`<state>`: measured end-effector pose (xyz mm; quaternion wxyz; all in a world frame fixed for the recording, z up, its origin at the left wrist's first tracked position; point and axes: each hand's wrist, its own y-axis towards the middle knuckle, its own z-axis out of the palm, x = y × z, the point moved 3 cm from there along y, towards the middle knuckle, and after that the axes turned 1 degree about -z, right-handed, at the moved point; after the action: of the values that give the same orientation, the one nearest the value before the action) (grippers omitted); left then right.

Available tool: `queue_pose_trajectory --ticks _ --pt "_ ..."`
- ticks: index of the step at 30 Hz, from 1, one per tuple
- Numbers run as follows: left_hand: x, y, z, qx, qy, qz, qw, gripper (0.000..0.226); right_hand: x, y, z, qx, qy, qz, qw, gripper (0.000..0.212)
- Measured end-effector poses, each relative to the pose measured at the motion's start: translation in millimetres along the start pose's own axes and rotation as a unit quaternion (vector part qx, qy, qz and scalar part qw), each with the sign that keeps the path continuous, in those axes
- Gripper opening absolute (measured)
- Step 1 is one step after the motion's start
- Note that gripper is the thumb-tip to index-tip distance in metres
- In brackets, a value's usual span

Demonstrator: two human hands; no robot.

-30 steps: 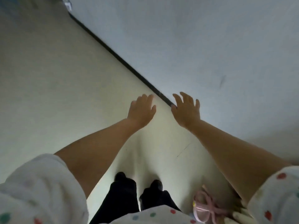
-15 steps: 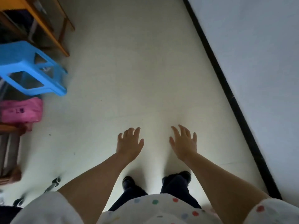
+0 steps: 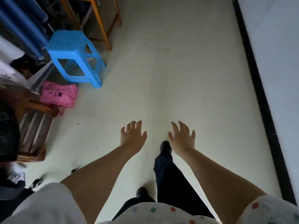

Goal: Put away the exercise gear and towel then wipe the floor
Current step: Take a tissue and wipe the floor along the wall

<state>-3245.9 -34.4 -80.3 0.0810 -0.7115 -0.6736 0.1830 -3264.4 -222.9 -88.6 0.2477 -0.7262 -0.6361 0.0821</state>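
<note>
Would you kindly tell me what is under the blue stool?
Between the legs of the blue stool only bare pale floor shows. A pink bag lies beside it, not under it. The seat hides the floor directly beneath it.

Two empty hands held out over a pale floor (image 3: 186, 65)

The left hand (image 3: 133, 136) and right hand (image 3: 183, 137) are spread, palms down. A blue stool (image 3: 73, 54) and pink bag (image 3: 59, 96) are seen far left.
</note>
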Motion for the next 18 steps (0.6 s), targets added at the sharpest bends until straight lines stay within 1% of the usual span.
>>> queue_pose_trajectory --ticks 5,9,12,16,18 --pt "-21 106 -37 -0.016 0.012 0.014 1.0 0.052 -3 94 -44 -0.011 -0.012 0.001 1.0 0.054" --pt "-36 200 -84 -0.027 0.018 -0.008 0.999 0.052 -7 185 -108 -0.03 -0.019 -0.01 0.999 0.054" --pt "-52 263 -119 -0.036 0.018 -0.009 0.999 0.052 -11 246 -161 -0.047 -0.036 -0.019 0.998 0.054" --pt "-70 339 -151 -0.031 -0.003 -0.005 1.0 0.052 -13 320 -210 -0.052 -0.046 -0.018 0.997 0.053" --pt "-72 378 -161 -0.016 -0.01 -0.004 1.0 0.052 -8 359 -226 -0.041 -0.051 -0.018 0.998 0.053"
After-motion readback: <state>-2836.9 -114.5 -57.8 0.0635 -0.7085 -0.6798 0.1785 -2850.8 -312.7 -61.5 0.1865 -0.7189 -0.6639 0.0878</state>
